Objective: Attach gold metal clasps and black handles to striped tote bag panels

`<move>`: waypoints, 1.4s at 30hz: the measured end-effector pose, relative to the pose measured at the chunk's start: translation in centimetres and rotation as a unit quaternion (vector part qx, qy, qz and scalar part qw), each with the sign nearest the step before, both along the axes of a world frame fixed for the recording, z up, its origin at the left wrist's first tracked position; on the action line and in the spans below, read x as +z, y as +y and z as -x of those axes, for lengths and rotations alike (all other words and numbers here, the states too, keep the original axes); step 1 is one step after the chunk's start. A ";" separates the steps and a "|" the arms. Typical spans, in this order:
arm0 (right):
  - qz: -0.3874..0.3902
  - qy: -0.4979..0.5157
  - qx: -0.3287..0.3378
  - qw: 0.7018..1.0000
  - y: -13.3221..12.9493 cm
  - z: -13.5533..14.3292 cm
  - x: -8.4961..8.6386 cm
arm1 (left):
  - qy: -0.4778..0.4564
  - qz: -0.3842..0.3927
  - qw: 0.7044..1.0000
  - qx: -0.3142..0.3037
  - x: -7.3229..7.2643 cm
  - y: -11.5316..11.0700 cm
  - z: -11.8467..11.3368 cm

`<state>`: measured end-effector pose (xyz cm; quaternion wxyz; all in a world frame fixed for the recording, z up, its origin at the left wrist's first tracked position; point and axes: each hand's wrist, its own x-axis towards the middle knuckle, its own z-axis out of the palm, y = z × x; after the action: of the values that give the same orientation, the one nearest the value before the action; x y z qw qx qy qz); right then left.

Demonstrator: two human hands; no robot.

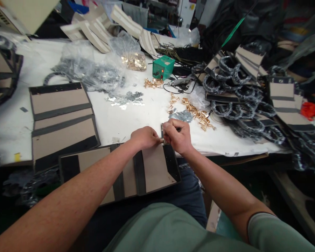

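A beige panel with black strips and black edging (154, 168) lies across my lap and the table's front edge. At its upper right corner my left hand (147, 137) is closed in a pinch; what sits between the fingertips is too small to name. My right hand (177, 135) is wrapped round a small dark hand tool (162, 130), mostly hidden by the fist. Both hands nearly touch at that corner. Just beyond them lie flat grey metal plates (182, 115) and gold-coloured metal fittings (199, 113).
Another beige and black panel (63, 126) lies at left. Stacked pieces with plastic-wrapped handles (233, 91) fill the right side. Farther back are a green box with a lit red light (163, 67), clear plastic bags (94, 70), loose metal plates (127, 98) and curved cream strips (94, 31).
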<state>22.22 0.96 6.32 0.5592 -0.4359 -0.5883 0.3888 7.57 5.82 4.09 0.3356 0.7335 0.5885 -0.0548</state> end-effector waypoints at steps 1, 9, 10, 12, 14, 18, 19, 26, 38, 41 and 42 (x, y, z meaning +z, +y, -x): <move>-0.004 0.003 0.000 1.000 0.0 -0.1 0.1 | -0.003 0.001 1.000 0.004 0.0 0.0 0.0; -0.002 0.014 -0.001 1.000 -0.1 0.2 -0.4 | -0.010 -0.011 1.000 -0.011 -0.2 0.0 0.1; -0.004 0.016 -0.004 1.000 -0.1 0.2 -0.4 | -0.012 -0.008 1.000 -0.007 -0.2 0.0 0.1; -0.013 0.026 -0.017 0.999 -0.2 0.2 -0.2 | -0.019 -0.005 1.000 0.000 -0.2 0.0 0.1; -0.018 0.026 -0.030 0.999 -0.3 0.1 0.0 | -0.022 -0.011 1.000 0.000 -0.2 0.0 0.2; -0.001 -0.005 -0.032 0.999 -0.6 0.1 -0.5 | -0.016 -0.012 1.000 -0.003 -0.2 -0.1 0.3; -0.001 -0.003 -0.032 0.999 -0.6 0.1 -0.6 | -0.017 -0.009 1.000 -0.002 -0.2 -0.1 0.3; 0.004 -0.064 -0.040 0.997 -0.5 -0.1 0.1 | -0.014 -0.026 0.999 -0.014 -0.7 -0.1 0.4; 0.132 -0.545 -0.026 0.827 -3.7 -5.8 -2.3 | -0.027 -0.069 0.996 -0.041 -0.4 -0.6 0.7; 0.162 -0.562 -0.026 0.811 -2.6 -5.6 -2.7 | -0.030 -0.166 0.985 -0.027 -0.4 -2.7 0.8; 0.170 -0.568 -0.021 0.805 -2.3 -5.5 -2.5 | -0.038 -0.229 0.972 -0.023 -0.5 -4.1 0.8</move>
<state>27.76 -1.38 3.78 0.0499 -0.6795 -0.7157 0.1532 6.78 1.73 3.59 0.1794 0.8058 0.5553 0.1014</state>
